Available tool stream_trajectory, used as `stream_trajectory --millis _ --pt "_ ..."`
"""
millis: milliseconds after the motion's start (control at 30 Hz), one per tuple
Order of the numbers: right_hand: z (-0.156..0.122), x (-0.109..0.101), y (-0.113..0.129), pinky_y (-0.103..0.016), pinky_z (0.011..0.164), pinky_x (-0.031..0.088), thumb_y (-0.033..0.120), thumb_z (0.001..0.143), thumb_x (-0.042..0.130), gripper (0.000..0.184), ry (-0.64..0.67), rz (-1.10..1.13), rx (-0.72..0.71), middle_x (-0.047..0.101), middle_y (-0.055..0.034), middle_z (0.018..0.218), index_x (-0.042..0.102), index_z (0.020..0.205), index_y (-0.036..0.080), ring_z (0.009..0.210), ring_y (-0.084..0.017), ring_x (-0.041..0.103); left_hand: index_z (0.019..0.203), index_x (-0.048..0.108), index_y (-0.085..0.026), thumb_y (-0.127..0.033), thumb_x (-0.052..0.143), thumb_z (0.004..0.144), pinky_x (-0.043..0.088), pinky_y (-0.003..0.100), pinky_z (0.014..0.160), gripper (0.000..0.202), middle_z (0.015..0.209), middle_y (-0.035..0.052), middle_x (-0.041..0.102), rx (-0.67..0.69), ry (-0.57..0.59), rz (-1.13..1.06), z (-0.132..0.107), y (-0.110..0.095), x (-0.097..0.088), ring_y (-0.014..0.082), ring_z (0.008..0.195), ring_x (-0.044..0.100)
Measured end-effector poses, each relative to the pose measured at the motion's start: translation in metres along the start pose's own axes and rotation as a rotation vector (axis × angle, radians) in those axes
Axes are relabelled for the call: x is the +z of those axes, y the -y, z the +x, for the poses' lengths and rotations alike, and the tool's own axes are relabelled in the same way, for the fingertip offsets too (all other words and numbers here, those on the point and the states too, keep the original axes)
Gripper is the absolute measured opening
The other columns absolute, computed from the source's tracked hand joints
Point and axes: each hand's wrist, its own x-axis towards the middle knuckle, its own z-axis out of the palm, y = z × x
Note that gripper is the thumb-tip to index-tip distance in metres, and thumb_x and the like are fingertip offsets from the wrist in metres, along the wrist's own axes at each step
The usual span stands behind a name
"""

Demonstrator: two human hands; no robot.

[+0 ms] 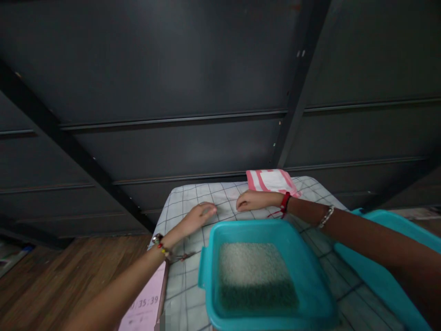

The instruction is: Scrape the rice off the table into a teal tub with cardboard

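My left hand [198, 217] rests on the white checked cloth [179, 202] that covers a small table, its fingers curled down against the fabric. My right hand [253, 201] lies on the same cloth a little to the right, fingers bent and pressed on it; a red thread band and a metal bangle are on that wrist. Just in front of both hands stands a turquoise plastic tub [206, 271] holding a layer of white rice [255, 271]. Whether either hand pinches the cloth or only presses it is unclear.
A folded pink and white striped cloth [270, 180] lies at the table's far edge. A second turquoise container [396, 257] sits at the right. A pink card with digits [146, 308] lies near my left arm. Dark metal panels rise behind; wooden floor lies at the left.
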Motion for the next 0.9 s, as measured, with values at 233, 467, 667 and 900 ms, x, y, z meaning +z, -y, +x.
stream_trajectory --millis 233,467,667,900 --pt "-0.076 -0.020 0.049 -0.028 0.090 0.042 0.033 0.078 0.059 0.049 0.080 0.235 0.090 0.053 -0.0091 0.125 0.051 0.123 0.016 0.111 -0.021 0.051 0.140 0.001 -0.021 -0.042 0.044 0.081 0.035 0.038 0.101 0.076 0.148 0.0094 0.018 -0.123 0.235 -0.170 -0.066 -0.050 -0.010 0.0225 0.131 0.028" --pt "-0.104 0.022 0.075 -0.037 0.108 0.023 0.016 0.087 0.038 0.049 -0.156 -0.048 -0.005 0.033 -0.0115 0.141 0.033 0.136 0.013 0.129 -0.019 0.028 0.140 0.003 -0.017 -0.012 0.042 0.069 0.009 0.055 0.107 0.081 0.150 0.0126 0.001 -0.053 0.101 0.274 -0.068 -0.078 0.016 0.0308 0.134 -0.007" --pt "-0.108 0.017 0.075 -0.035 0.107 0.023 0.017 0.088 0.038 0.049 -0.118 -0.051 -0.083 0.032 -0.0095 0.142 0.030 0.137 0.016 0.129 -0.016 0.030 0.141 -0.001 -0.019 -0.004 0.037 0.062 0.020 0.049 0.106 0.089 0.149 0.0106 0.012 0.005 0.103 0.357 -0.068 -0.086 0.022 0.0296 0.135 0.001" --pt "-0.108 0.001 0.106 -0.033 0.106 0.025 0.016 0.083 0.047 0.055 -0.039 -0.034 -0.119 0.034 -0.0075 0.141 0.033 0.135 0.015 0.127 -0.018 0.033 0.141 0.003 -0.015 -0.005 0.035 0.063 0.017 0.048 0.106 0.085 0.150 0.0102 0.005 -0.061 0.116 0.368 -0.098 -0.104 0.012 0.0291 0.135 -0.006"
